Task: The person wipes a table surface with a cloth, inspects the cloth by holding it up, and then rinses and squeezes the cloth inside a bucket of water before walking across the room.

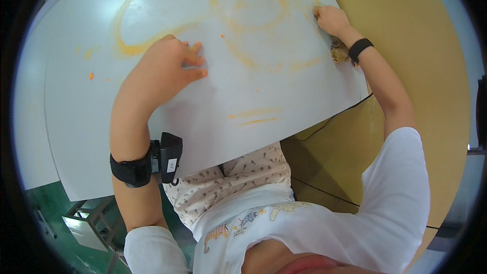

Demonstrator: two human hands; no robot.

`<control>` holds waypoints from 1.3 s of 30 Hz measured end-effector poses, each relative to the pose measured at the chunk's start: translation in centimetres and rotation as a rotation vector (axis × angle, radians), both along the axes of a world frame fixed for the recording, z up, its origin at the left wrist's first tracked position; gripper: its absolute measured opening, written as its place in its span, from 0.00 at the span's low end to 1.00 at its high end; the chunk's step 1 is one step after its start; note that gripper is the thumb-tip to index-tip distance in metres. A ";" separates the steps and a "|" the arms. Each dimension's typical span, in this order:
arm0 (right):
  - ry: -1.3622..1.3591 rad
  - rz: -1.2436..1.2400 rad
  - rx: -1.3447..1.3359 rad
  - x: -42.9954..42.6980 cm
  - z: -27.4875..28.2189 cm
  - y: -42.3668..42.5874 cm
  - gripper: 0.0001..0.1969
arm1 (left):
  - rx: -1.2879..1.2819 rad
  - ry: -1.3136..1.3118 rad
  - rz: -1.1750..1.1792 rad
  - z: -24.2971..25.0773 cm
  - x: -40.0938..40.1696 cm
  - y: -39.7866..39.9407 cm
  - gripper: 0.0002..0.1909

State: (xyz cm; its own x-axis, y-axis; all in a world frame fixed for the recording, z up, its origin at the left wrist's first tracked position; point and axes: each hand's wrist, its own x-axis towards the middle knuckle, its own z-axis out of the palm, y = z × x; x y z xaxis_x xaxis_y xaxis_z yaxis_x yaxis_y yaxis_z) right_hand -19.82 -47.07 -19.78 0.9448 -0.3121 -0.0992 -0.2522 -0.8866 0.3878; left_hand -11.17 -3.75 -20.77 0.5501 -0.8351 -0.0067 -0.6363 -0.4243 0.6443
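Observation:
My left hand hovers over or rests on the white tabletop, left of the middle, with its fingers apart and nothing seen between them; orange colour marks the fingertips. At the table's right edge, my right hand has its fingers curled down to the surface. Whether they hold something small cannot be made out. A crumpled, brownish, stained thing, perhaps cloth or paper, lies beneath the right wrist. Orange-yellow smears curve across the tabletop, and several small orange crumbs are scattered on it.
Beyond the table's right edge is a yellow-brown surface. A thin black cable runs past the table's near right corner. A metal-framed stool stands on the green floor at the lower left. My left forearm bears a strapped black device.

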 end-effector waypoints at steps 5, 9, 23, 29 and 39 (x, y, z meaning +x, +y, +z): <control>0.161 0.115 0.042 -4.8 1.4 4.3 0.12 | 0.037 0.071 0.069 0.8 -0.4 0.1 0.13; 0.018 0.141 -0.089 -4.8 0.5 4.1 0.11 | -0.001 0.043 0.094 0.4 -0.9 -0.3 0.13; 0.021 0.222 -0.024 -3.4 1.5 3.7 0.10 | 0.015 0.009 0.070 1.0 -1.4 -0.5 0.12; 0.000 -0.001 -0.121 3.7 -0.6 -3.5 0.15 | 0.084 -0.069 -0.009 0.2 -0.5 -1.0 0.11; 0.141 0.202 -0.058 -1.1 1.0 4.5 0.13 | -0.019 -0.007 0.066 -0.1 -0.9 -0.8 0.10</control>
State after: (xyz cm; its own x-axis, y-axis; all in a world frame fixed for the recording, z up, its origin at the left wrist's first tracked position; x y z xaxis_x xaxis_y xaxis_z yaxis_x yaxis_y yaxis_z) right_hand -20.93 -42.57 -18.76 0.9667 -0.1278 -0.2219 -0.0124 -0.8889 0.4579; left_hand -12.03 -4.50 -20.90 0.6037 -0.7971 0.0131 -0.6120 -0.4528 0.6484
